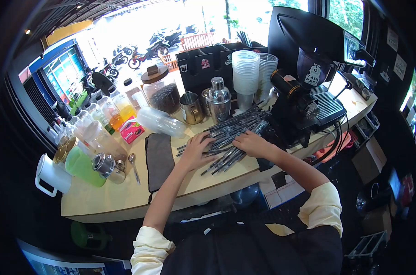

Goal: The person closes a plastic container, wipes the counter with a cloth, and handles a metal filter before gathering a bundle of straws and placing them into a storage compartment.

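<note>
A loose heap of thin black straws [235, 130], seemingly in clear wrappers, lies on the wooden counter in front of me. My left hand [198, 151] rests at the heap's left side, thumb and fingers apart, touching the straws. From the right, my right hand [253, 144] lies over the heap with its fingers stretched across the straws. Some fingertips are hard to make out among them. A grey cloth [160, 160] lies flat just left of my left hand. Behind the heap stand a metal cocktail shaker [218, 101] and a steel pitcher [191, 108].
Stacked plastic cups [245, 73] stand behind the straws, and clear lids [159, 122] lie left of the pitcher. A black coffee grinder [292, 98] is close on the right. Bottles, jars, a green pitcher [82, 165] and a long spoon [134, 167] occupy the left side.
</note>
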Demonstrator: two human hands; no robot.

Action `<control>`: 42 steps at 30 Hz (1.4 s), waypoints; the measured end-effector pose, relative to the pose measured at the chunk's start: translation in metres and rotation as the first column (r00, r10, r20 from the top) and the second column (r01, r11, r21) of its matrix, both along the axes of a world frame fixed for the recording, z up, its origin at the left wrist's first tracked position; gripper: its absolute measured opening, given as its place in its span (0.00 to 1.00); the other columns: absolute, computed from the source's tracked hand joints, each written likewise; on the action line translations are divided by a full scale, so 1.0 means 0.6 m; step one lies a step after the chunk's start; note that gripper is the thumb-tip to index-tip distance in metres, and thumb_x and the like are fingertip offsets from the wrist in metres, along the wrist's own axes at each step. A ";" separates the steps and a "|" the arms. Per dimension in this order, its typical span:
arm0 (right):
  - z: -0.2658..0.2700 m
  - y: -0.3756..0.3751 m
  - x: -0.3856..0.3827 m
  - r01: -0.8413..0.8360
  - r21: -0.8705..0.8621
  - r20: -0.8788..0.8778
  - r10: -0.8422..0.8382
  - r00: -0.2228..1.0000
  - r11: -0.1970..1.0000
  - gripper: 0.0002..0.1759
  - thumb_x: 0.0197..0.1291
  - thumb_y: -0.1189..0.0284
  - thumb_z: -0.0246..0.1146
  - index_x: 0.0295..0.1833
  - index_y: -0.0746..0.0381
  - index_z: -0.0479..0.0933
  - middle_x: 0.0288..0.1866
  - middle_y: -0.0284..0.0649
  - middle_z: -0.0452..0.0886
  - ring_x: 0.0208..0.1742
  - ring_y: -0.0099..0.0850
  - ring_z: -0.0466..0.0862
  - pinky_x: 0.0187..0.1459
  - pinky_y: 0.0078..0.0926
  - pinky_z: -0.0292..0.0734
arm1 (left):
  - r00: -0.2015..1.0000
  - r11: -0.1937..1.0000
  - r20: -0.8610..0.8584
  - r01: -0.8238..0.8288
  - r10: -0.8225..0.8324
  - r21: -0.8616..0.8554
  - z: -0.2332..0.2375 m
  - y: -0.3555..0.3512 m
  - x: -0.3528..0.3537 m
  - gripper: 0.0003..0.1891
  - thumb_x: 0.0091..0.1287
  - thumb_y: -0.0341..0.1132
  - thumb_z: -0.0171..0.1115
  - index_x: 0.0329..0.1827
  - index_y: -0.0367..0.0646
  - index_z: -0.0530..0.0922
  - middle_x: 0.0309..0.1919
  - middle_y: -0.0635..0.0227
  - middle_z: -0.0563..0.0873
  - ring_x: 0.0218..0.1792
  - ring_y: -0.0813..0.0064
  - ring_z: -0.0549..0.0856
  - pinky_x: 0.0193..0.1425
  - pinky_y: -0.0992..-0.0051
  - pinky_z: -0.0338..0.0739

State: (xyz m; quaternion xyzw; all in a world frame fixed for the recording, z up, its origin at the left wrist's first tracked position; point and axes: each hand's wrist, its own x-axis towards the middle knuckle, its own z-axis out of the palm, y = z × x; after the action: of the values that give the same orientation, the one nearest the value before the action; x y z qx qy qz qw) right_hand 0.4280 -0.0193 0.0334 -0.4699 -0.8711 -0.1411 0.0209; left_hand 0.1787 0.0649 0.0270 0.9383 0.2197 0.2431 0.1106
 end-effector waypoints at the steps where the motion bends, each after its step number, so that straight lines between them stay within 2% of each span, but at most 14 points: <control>1: -0.001 0.001 -0.001 0.000 -0.004 0.025 0.000 1.000 1.000 0.14 0.48 0.78 0.60 0.44 0.60 0.72 0.41 0.37 0.78 0.49 0.35 0.79 0.50 0.35 0.69 | 1.000 0.999 0.011 0.008 -0.008 0.047 -0.001 -0.003 0.002 0.28 0.50 0.44 0.71 0.56 0.50 0.74 0.62 0.62 0.69 0.65 0.60 0.66 0.68 0.59 0.59; 4: 0.002 0.000 -0.001 -0.020 0.029 -0.024 0.021 1.000 0.999 0.14 0.48 0.77 0.61 0.43 0.60 0.73 0.40 0.37 0.77 0.49 0.35 0.79 0.49 0.35 0.69 | 0.999 0.998 0.017 0.037 -0.038 0.057 -0.009 -0.003 0.015 0.24 0.52 0.42 0.70 0.53 0.51 0.75 0.62 0.61 0.69 0.65 0.60 0.66 0.67 0.59 0.59; 9: -0.001 -0.001 0.006 0.011 -0.017 0.001 -0.011 1.000 1.000 0.15 0.48 0.76 0.62 0.44 0.60 0.73 0.41 0.37 0.78 0.49 0.34 0.79 0.49 0.35 0.70 | 0.998 0.996 0.024 0.051 -0.053 0.069 -0.015 0.003 0.041 0.18 0.54 0.37 0.68 0.49 0.50 0.77 0.61 0.61 0.71 0.63 0.59 0.68 0.66 0.60 0.61; 14: 0.004 -0.008 0.011 0.031 -0.054 0.034 -0.029 0.999 0.998 0.17 0.48 0.75 0.63 0.47 0.60 0.73 0.42 0.38 0.78 0.50 0.35 0.79 0.49 0.35 0.70 | 0.993 0.995 0.113 -0.031 0.020 0.099 -0.033 0.037 0.059 0.16 0.53 0.34 0.67 0.45 0.48 0.78 0.55 0.62 0.75 0.58 0.60 0.72 0.60 0.61 0.65; 21: 0.052 -0.024 -0.031 -0.072 -0.043 -0.165 0.064 0.984 0.996 0.19 0.46 0.75 0.65 0.47 0.60 0.70 0.42 0.37 0.75 0.49 0.34 0.77 0.50 0.34 0.68 | 0.988 0.989 0.141 -0.085 0.068 0.123 -0.035 0.062 0.054 0.17 0.47 0.30 0.67 0.42 0.47 0.77 0.52 0.64 0.76 0.55 0.60 0.74 0.56 0.60 0.67; 23: 0.049 -0.017 -0.039 -0.105 0.018 -0.175 0.107 0.979 0.994 0.19 0.46 0.75 0.65 0.46 0.60 0.70 0.41 0.37 0.75 0.48 0.35 0.77 0.49 0.35 0.68 | 0.987 0.990 0.148 -0.082 0.064 0.118 -0.033 0.061 0.050 0.17 0.47 0.31 0.67 0.42 0.47 0.76 0.50 0.64 0.76 0.53 0.59 0.75 0.54 0.60 0.67; 27: 0.039 -0.004 -0.043 -0.136 0.031 -0.160 0.140 0.977 0.990 0.18 0.47 0.76 0.63 0.46 0.60 0.71 0.41 0.37 0.75 0.48 0.36 0.77 0.48 0.35 0.68 | 0.983 0.980 0.178 -0.081 0.048 0.181 -0.031 0.053 0.049 0.17 0.48 0.32 0.67 0.41 0.46 0.76 0.49 0.63 0.76 0.53 0.60 0.75 0.53 0.61 0.67; 29: 0.040 -0.002 -0.042 -0.083 -0.027 -0.118 0.080 0.990 0.996 0.17 0.47 0.77 0.62 0.46 0.60 0.71 0.41 0.38 0.76 0.48 0.36 0.77 0.48 0.35 0.69 | 0.985 0.969 0.162 -0.089 0.052 0.231 -0.031 0.048 0.049 0.16 0.50 0.35 0.67 0.42 0.45 0.75 0.49 0.62 0.76 0.53 0.60 0.75 0.53 0.62 0.66; 33: 0.061 0.004 -0.040 -0.104 -0.008 -0.145 0.101 0.984 0.995 0.18 0.47 0.78 0.61 0.46 0.60 0.71 0.42 0.40 0.76 0.48 0.37 0.77 0.47 0.36 0.69 | 0.984 0.955 0.113 -0.160 0.136 0.251 -0.040 0.048 0.059 0.16 0.52 0.37 0.65 0.43 0.45 0.75 0.51 0.62 0.75 0.54 0.62 0.74 0.55 0.61 0.65; 36: 0.119 -0.005 -0.043 -0.092 -0.045 -0.320 0.073 0.945 0.995 0.20 0.46 0.80 0.62 0.48 0.62 0.71 0.43 0.42 0.77 0.49 0.42 0.77 0.48 0.40 0.70 | 0.982 0.940 0.111 -0.181 0.154 0.289 -0.048 0.056 0.065 0.16 0.55 0.41 0.63 0.44 0.45 0.75 0.51 0.61 0.76 0.55 0.61 0.74 0.54 0.60 0.66; 37: 0.138 -0.009 -0.044 -0.089 -0.046 -0.322 0.070 0.944 0.995 0.20 0.46 0.80 0.62 0.48 0.62 0.71 0.43 0.42 0.77 0.49 0.42 0.77 0.48 0.40 0.70 | 0.981 0.928 0.128 -0.183 0.149 0.324 -0.046 0.055 0.066 0.17 0.56 0.43 0.62 0.44 0.46 0.75 0.51 0.60 0.76 0.54 0.60 0.75 0.53 0.59 0.67; 39: 0.169 -0.016 -0.044 -0.027 -0.170 -0.447 -0.053 0.893 0.985 0.24 0.42 0.85 0.60 0.50 0.64 0.71 0.47 0.43 0.77 0.52 0.44 0.75 0.53 0.39 0.69 | 0.981 0.934 0.151 -0.168 0.125 0.316 -0.050 0.059 0.066 0.18 0.57 0.44 0.62 0.47 0.45 0.76 0.50 0.59 0.78 0.54 0.58 0.76 0.56 0.58 0.68; 41: 0.185 -0.012 -0.039 -0.009 -0.178 -0.450 -0.073 0.890 0.984 0.24 0.41 0.86 0.60 0.50 0.64 0.71 0.47 0.44 0.77 0.53 0.46 0.75 0.54 0.41 0.69 | 0.956 0.982 0.269 -0.151 0.115 0.116 -0.073 0.078 0.074 0.19 0.60 0.44 0.60 0.51 0.44 0.77 0.49 0.58 0.80 0.53 0.56 0.78 0.58 0.60 0.69; 42: 0.192 -0.009 -0.036 -0.006 -0.172 -0.451 -0.073 0.889 0.985 0.24 0.41 0.86 0.60 0.49 0.64 0.71 0.47 0.45 0.77 0.52 0.47 0.76 0.54 0.41 0.69 | 0.963 0.961 0.236 -0.182 0.131 0.208 -0.078 0.074 0.069 0.19 0.63 0.44 0.58 0.53 0.45 0.77 0.50 0.56 0.81 0.53 0.54 0.78 0.59 0.60 0.70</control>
State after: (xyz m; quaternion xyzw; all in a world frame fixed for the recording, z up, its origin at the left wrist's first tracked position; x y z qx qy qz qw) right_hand 0.4067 -0.0246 0.1483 -0.5048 -0.8424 0.0470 0.1824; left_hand 0.2200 0.1093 -0.0199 0.8916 0.2505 0.3772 0.0061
